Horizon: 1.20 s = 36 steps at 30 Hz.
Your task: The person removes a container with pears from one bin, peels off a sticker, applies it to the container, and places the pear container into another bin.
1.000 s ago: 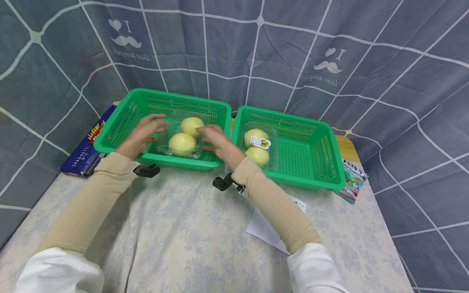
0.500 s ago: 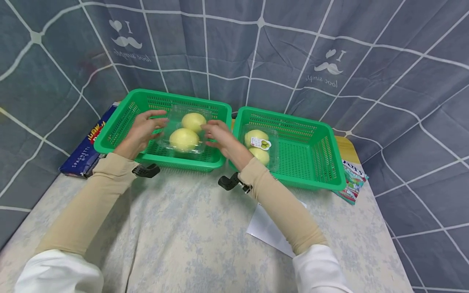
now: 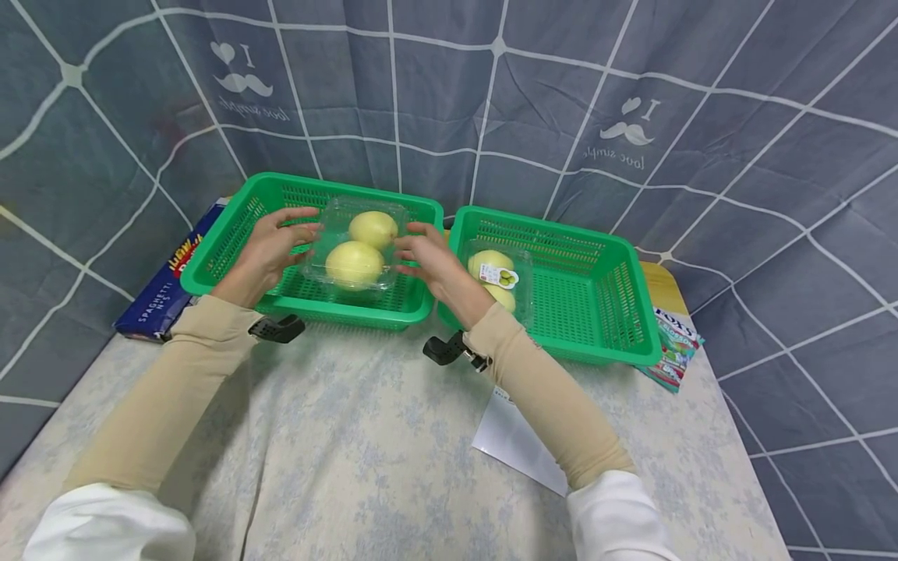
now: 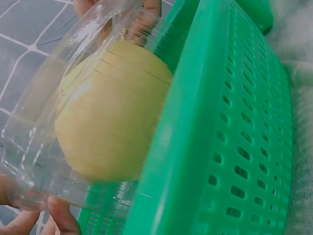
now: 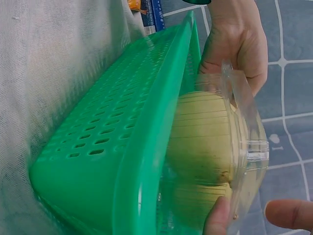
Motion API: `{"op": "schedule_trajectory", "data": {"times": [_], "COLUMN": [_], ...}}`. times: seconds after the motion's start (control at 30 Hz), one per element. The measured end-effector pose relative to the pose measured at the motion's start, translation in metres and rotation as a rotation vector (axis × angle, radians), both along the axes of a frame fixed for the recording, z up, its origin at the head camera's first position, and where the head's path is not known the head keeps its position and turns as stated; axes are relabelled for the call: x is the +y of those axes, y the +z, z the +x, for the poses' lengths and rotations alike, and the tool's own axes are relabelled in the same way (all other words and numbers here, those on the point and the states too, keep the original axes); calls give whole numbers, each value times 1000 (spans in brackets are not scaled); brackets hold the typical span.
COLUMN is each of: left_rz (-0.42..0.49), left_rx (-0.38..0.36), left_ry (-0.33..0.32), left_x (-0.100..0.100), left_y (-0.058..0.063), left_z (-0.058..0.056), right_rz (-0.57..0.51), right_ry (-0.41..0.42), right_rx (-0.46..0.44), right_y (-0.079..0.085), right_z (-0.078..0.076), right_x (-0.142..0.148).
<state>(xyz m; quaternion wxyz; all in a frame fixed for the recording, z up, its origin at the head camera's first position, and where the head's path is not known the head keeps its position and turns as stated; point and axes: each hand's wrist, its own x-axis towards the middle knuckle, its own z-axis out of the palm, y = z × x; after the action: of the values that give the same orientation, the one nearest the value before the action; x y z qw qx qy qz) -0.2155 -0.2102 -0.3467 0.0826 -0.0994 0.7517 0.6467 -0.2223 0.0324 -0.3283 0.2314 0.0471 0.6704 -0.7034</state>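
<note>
A clear plastic clamshell box (image 3: pixel 335 234) with two yellow melons (image 3: pixel 354 265) in it is held by both hands at about the rim height of the left green basket (image 3: pixel 217 245). On its left side my left hand (image 3: pixel 272 251) grips the edge, its fingertips (image 4: pixel 61 215) bent at the plastic in the left wrist view. From the opposite side my right hand (image 3: pixel 442 266) holds the box; in the right wrist view one of its fingers (image 5: pixel 218 215) lies against the plastic. The box's underside is hidden in the head view.
A second green basket (image 3: pixel 624 288) on the right holds another clear box of melons (image 3: pixel 491 261) with a label. Beside the baskets lie a blue spaghetti box (image 3: pixel 157 300) and a Fox's candy bag (image 3: pixel 675 351). A white sheet (image 3: pixel 515 444) lies partly under the right forearm.
The melon box has risen in the left basket between both hands. My right hand has shifted slightly right, round to the box's side; the left has barely moved.
</note>
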Motion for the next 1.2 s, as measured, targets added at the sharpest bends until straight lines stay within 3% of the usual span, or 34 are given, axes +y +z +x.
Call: {"op": "schedule_trajectory", "data": {"times": [0.4,0.6,0.77,1.2], "left_rz": [128,173,176,179], "left_rx": [4,23,40,51], "left_ry": [5,-13,-29,-56], "left_x": [3,5,9,17], "left_y": [11,15,17,25], "left_z": [10,17,22,33], "right_rz": [-24,-53,-72,-99], "right_ry": [-35,-90,-133,-136], "right_rx": [25,26,33,47], "right_y": [5,9,10,13], "right_z": [7,14,19,31], "right_x": [8,12,15,28]}}
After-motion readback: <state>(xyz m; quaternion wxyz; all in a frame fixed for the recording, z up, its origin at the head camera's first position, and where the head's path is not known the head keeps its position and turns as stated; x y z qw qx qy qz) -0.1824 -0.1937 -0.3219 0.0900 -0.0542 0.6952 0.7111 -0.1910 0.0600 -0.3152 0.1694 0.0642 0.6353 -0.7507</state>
